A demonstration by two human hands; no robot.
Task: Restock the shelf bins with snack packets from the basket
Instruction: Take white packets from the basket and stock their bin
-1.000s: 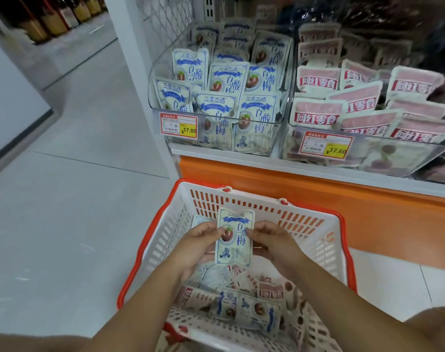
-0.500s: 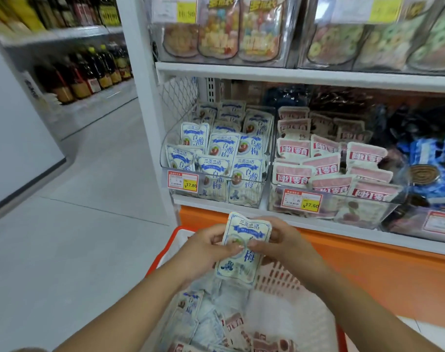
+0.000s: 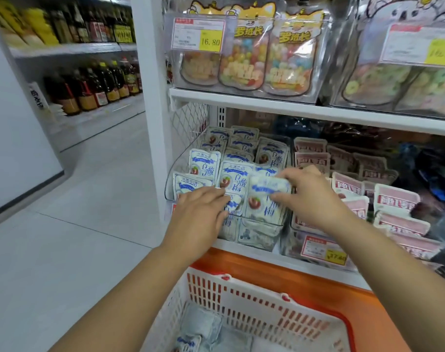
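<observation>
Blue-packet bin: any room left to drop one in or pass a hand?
Blue bin packed front to back, pink bin too. Right hand pinches a packet at the blue bin's front-right corner. Hand room: between packet tops and upper shelf.

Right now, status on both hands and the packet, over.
Right hand pinches blue packet at front of clear bin. Left hand flat on neighbouring packets. Bin crowded, tight fit.
</observation>
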